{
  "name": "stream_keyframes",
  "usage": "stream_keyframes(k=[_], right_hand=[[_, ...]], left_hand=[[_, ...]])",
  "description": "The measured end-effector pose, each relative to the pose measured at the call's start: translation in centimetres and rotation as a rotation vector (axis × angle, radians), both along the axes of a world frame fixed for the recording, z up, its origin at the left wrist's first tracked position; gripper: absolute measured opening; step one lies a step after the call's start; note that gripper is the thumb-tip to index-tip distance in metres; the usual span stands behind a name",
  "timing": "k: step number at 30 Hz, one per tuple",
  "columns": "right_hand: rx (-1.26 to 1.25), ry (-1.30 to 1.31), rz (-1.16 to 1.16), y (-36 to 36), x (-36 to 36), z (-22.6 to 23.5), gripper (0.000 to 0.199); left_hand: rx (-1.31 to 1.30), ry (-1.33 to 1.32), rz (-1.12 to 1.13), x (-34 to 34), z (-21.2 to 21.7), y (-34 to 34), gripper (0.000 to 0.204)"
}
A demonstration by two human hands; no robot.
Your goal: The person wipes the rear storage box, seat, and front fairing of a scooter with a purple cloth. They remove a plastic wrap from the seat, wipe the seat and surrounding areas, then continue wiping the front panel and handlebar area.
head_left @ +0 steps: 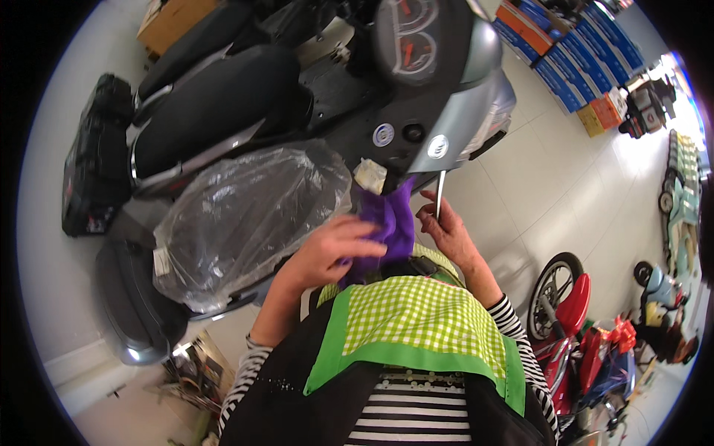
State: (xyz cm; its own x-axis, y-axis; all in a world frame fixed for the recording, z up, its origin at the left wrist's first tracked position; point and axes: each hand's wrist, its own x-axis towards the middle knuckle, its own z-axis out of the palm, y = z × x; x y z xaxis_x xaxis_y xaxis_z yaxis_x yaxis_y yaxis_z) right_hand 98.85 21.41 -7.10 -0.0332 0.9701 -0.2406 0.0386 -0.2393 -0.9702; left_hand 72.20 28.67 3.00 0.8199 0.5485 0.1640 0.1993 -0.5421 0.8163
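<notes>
A purple cloth [396, 221] hangs in front of me beside the dark grey scooter [424, 141]. My left hand [338, 249] is over the cloth's left side, fingers stretched out and slightly blurred; whether they touch it I cannot tell. At the cloth's right, my right hand [450, 232] has its fingers curled around the lower end of a thin silver rod [441, 189]. The rod's upper end reaches the scooter's handlebar side. A small whitish, stained block [370, 176] sits at the top of the cloth. My green checked apron [424, 316] lies below both hands.
Clear plastic covers a scooter seat [253, 215] on the left, with another black seat [223, 104] behind. Blue boxes [587, 59] are stacked at the far right. A red two-wheeler [569, 312] stands at my right, near several model vehicles [680, 215].
</notes>
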Motion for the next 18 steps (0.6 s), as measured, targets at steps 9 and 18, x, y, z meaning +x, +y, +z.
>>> stream_keyframes(k=[9, 18], right_hand=[[0.217, 0.099, -0.298, -4.3, 0.7, 3.8, 0.047], [0.005, 0.749, -0.569, -6.0, 1.5, 6.0, 0.042]], left_hand=[[0.084, -0.249, 0.178, 8.8, 1.8, -1.1, 0.052], [0.120, -0.249, -0.122, 10.9, 0.4, -1.1, 0.070]])
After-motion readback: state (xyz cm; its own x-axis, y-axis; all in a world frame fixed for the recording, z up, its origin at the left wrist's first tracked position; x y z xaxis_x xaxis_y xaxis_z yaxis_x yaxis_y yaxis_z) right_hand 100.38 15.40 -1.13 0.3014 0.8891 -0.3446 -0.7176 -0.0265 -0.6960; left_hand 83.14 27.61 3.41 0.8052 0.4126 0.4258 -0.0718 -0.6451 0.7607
